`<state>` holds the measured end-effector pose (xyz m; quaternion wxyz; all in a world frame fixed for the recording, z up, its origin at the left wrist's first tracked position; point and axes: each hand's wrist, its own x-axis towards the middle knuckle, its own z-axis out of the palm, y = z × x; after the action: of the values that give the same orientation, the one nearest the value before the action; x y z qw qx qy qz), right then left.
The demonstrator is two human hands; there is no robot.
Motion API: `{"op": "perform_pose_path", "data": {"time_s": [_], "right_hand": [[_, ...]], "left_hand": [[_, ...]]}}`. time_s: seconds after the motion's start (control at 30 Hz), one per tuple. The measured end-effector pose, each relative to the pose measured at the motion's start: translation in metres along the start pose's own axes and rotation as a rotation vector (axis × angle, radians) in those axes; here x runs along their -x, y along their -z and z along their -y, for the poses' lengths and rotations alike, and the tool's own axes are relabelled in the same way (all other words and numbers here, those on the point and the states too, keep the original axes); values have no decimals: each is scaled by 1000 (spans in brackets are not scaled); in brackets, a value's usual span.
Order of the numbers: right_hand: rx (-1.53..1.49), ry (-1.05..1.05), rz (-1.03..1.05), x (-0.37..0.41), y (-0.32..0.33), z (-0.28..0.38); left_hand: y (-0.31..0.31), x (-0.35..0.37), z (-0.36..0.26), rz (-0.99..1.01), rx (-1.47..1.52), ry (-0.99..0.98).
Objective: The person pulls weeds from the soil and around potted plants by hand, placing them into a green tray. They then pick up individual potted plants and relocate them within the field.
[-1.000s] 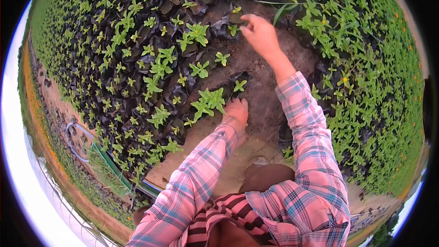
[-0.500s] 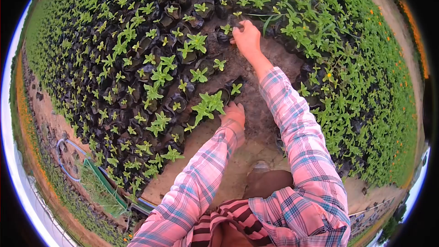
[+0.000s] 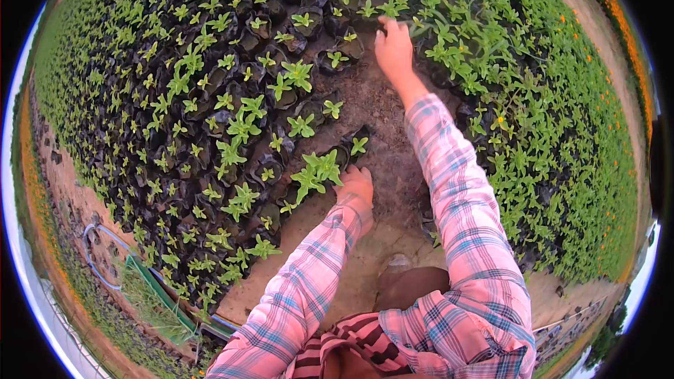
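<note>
My left hand (image 3: 357,193) is low over the soil, its fingers curled against the near end of a black plastic seedling bag (image 3: 342,156); the fingertips are partly hidden. Broad green leaves of a larger seedling (image 3: 317,172) spread just left of that hand. Farther up, my right hand (image 3: 395,49) reaches forward with fingers loosely bent and apart, and nothing shows in them. Close beyond its fingertips is a green seedling (image 3: 393,7). To its left, small seedlings (image 3: 338,59) stand in black bags.
Dense rows of bagged seedlings (image 3: 189,105) fill the left; taller plants (image 3: 547,147) with some orange flowers fill the right. Brown soil (image 3: 382,126) runs between them. A blue hose (image 3: 98,267) and a green-edged tray of grass (image 3: 158,295) lie lower left.
My right hand has left the small bagged seedling at the edge of the left block, moving up and right, its fingers loosened. My left hand stays by its bag. The view shifts slightly.
</note>
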<state>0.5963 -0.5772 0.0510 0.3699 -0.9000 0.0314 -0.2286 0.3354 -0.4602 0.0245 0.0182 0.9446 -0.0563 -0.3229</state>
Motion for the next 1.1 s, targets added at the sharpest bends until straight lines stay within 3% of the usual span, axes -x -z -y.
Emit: {"op": "perform_pose_path", "data": {"time_s": [0.07,0.13,0.4,0.57,0.73,0.8,0.87,0.9,0.93,1.0,1.1], "right_hand": [[86,95,1,-17,2,-3],[254,204,238,-31,-10,-22],[215,306,194,-46,3,-35],[267,367,333,-73,55,-13],[212,634,397,-86,32,-26],[207,614,401,-74,16,-33],[295,412,529,-62,5,-36],[185,392,403,-53,-1,-36],[183,394,411,-44,3,-25],[-19,271,97,-20,23,-9],[15,214,108,30,45,-19]], "left_hand": [[7,1,2,21,-17,-17],[10,1,1,36,-21,-32],[14,2,0,67,16,-18],[7,-4,-1,95,-25,-32],[21,1,-1,142,-13,-27],[22,2,-2,157,-35,-19],[25,3,0,164,4,-52],[27,4,2,168,7,-47],[29,5,2,174,9,-50],[28,3,1,183,22,-62],[27,0,-1,223,16,-34]]}}
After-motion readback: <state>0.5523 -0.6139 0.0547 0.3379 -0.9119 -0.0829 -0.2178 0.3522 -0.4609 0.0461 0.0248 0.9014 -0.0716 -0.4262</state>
